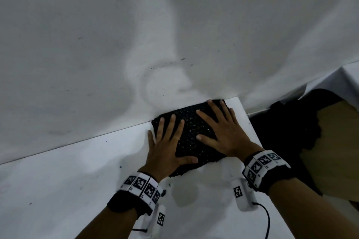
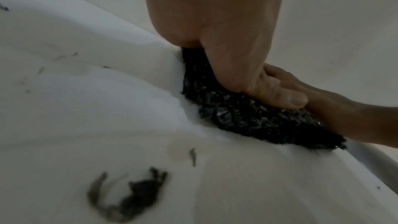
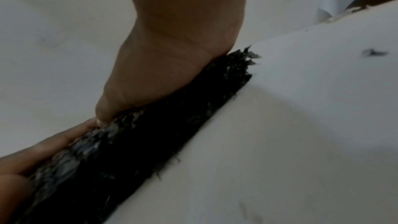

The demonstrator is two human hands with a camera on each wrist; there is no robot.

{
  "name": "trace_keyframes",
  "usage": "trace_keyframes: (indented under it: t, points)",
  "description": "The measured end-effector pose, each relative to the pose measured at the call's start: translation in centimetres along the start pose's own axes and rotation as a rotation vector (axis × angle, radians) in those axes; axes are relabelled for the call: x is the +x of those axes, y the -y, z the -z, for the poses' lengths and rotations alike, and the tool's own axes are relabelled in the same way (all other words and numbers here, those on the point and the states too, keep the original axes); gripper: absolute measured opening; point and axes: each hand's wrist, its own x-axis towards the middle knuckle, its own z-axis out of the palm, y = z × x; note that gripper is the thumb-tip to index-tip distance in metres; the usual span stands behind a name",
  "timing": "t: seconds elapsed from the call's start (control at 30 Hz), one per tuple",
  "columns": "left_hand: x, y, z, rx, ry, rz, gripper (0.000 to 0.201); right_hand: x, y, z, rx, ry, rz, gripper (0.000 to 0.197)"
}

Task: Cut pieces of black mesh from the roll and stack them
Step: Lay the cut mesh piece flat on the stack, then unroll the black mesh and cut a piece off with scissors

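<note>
both hands lie flat on a stack of black mesh pieces point(image 1: 194, 134) at the far right corner of the white table point(image 1: 77, 180), right against the white wall point(image 1: 136, 25). the left hand point(image 1: 167, 149) has its fingers straight and spread, pressing down on the left part of the stack, thumb stretched along the near edge and little finger just off the left edge on the table; it grips nothing. the right hand point(image 1: 223, 132) is likewise spread flat on the right part, fingers reaching toward the wall, thumb pointing left across the mesh, holding nothing. the right wrist view shows the stack point(image 3: 129, 142) as a thick layered edge with frayed ends under the palm. the left wrist view shows the thumb pressing the shiny mesh point(image 2: 237, 113), and a loose black scrap point(image 2: 137, 193) lying on the table nearer than the stack. to the right, beyond the table edge, more dark material point(image 1: 281, 128) hangs low, too dim to make out
</note>
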Motion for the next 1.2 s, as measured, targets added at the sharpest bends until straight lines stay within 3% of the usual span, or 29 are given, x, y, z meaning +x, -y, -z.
trace_keyframes:
  t: [0.2,0.4,0.63,0.97,1.07,1.2]
  points:
    - [0.3,0.2,-0.1,-0.095,0.033,0.012,0.12,0.1,0.1,-0.3,0.053,-0.022,-0.031,0.084]
    - [-0.3,0.3,0.3,-0.046,-0.02,0.107,0.129,0.0,0.2,-0.2,0.091,-0.05,-0.116,0.104]
    - [-0.3,0.0,0.7,-0.086,0.04,0.174,0.139,0.1,0.3,-0.1,0.084,-0.042,-0.143,0.102]
    - [-0.5,-0.9,1.6,0.015,0.096,0.205,0.146,-0.3,0.7,2.5,-0.086,0.183,-0.17,0.108]
    - [-0.6,-1.6,2.0,0.065,0.087,0.212,0.146,-0.6,2.2,2.8,-0.194,0.191,-0.214,0.108]
    - [-1.7,-2.1,3.4,0.041,0.075,0.193,0.148,-1.5,4.6,3.8,-0.169,0.159,-0.249,0.103]
